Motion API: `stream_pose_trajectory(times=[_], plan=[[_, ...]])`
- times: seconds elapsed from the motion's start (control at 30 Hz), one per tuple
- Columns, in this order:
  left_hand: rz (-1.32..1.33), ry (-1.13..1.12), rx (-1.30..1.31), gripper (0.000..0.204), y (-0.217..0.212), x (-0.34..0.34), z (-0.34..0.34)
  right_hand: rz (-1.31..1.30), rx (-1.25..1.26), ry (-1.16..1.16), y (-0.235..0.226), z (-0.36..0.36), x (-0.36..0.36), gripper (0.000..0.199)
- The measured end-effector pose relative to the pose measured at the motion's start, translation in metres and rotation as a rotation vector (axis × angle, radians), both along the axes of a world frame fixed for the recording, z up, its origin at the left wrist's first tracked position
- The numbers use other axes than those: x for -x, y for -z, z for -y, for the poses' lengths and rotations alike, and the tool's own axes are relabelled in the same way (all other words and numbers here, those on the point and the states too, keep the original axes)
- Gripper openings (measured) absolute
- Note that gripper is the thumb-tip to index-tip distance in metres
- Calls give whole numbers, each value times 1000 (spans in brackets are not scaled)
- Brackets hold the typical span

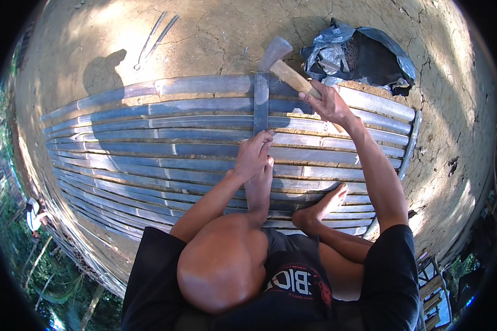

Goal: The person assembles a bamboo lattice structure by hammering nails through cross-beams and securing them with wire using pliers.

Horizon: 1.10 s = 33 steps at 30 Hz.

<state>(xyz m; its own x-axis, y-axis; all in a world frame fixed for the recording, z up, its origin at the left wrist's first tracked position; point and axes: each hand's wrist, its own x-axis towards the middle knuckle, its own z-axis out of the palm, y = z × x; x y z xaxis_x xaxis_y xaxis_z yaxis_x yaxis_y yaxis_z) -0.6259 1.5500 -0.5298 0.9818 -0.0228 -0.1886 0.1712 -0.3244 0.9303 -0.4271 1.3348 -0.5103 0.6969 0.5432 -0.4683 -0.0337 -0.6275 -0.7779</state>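
Note:
My right hand (330, 103) grips the wooden handle of a hatchet (292, 77), its metal head raised over the far end of a short bamboo cross strip (261, 105). That strip lies across several long bamboo slats (204, 105) set side by side on the ground. At the strip's near end is my left hand (253, 153), its fingers pinched together. Whatever is between those fingertips, if anything, is too small to make out. One bare foot (258, 187) is just behind the left hand, on the slats.
A dark plastic bag (397, 52), open with small dark pieces inside, sits at the far right. Long-handled pliers (156, 39) lie on the dirt at far left. Another bamboo crosspiece (410, 144) runs along the slats' right ends. My other foot (323, 209) rests on the slats.

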Motion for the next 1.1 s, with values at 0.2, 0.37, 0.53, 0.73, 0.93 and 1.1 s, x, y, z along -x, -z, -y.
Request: stream_pose_trajectory(times=[0.2,0.37,0.53,0.73,0.93,1.1], plan=[[-26,-24,14,9,-4,-2,0,129,29,-230,4,2,-18,41],[-28,-36,47,10,-1,-1,1,-14,102,-50,-24,-11,-9,42],[-93,-35,39,10,-2,1,-3,120,63,-125,-20,-6,-5,43],[-78,-57,80,8,0,-1,1,217,191,-172,-4,-3,23,40],[-68,-71,90,5,-1,0,2,201,30,107,-6,-9,44,41],[-103,-69,104,4,-3,-2,-2,192,131,-71,-10,-1,27,40]])
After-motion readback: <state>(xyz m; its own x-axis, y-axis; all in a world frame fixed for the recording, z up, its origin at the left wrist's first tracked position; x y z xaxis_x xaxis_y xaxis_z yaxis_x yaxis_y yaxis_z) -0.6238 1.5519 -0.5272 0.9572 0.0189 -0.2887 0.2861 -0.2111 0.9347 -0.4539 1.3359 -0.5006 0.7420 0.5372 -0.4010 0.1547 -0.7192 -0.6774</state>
